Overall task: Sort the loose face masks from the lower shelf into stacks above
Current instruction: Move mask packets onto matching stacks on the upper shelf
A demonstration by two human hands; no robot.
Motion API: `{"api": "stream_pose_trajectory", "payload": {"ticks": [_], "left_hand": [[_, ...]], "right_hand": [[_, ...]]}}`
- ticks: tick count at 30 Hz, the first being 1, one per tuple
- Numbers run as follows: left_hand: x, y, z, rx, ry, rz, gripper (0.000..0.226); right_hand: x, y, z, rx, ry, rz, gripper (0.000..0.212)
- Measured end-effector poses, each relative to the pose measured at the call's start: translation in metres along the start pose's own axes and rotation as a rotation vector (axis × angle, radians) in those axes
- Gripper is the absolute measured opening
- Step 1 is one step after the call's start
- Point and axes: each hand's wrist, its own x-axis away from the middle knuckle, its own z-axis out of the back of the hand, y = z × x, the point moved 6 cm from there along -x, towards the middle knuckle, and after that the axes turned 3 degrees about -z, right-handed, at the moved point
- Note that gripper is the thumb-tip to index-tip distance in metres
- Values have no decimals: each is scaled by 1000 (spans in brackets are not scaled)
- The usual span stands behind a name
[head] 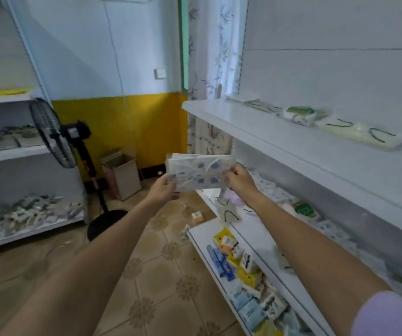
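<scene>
A small stack of packaged white face masks with blue prints (198, 172) is held up in mid-air in front of the white shelf unit. My left hand (162, 190) grips its left end and my right hand (240, 179) pinches its right end. On the upper shelf (255, 132) lie packaged masks in a row: cream ones with black ear loops (360, 135) and a green-labelled pack (300, 113). The lower shelf (251, 224) holds several loose mask packs, among them blue-printed ones (275, 192) and a cream one (229, 213).
The bottom shelf (202, 248) is filled with tissue packs and small boxes. A black standing fan (57, 137) stands on the tiled floor at the left, beside another shelf unit (16, 154). A cardboard box (125, 175) sits against the yellow wall. Small packs lie on the floor.
</scene>
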Motion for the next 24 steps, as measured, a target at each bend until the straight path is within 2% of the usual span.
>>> {"api": "stream_pose_trajectory", "payload": {"ticks": [2, 4, 5, 7, 8, 10, 13, 16, 22, 24], "left_hand": [[2, 1, 36, -84, 129, -29, 28], [4, 1, 72, -209, 264, -49, 19], [4, 0, 89, -257, 323, -57, 11], [3, -1, 119, -310, 434, -75, 4], [3, -2, 131, -334, 478, -83, 4], [-2, -3, 155, -381, 560, -99, 16], [-24, -8, 182, -444, 567, -134, 25], [-56, -13, 202, -397, 524, -147, 27], [-122, -14, 234, -370, 480, -171, 34], [-143, -14, 244, -382, 460, -179, 35]], "right_hand": [[-7, -26, -27, 93, 3, 117, 11], [-13, -51, -53, 167, -3, 252, 5], [-16, -61, -68, 178, -3, 311, 9], [-22, -78, -95, 201, -2, 410, 49], [-23, -86, -107, 215, -6, 450, 61], [-29, -99, -128, 251, -32, 516, 70], [-50, -116, -156, 310, -93, 565, 75], [-79, -131, -180, 343, -132, 564, 73], [-139, -151, -213, 322, -92, 571, 75], [-159, -157, -222, 325, -79, 569, 69]]}}
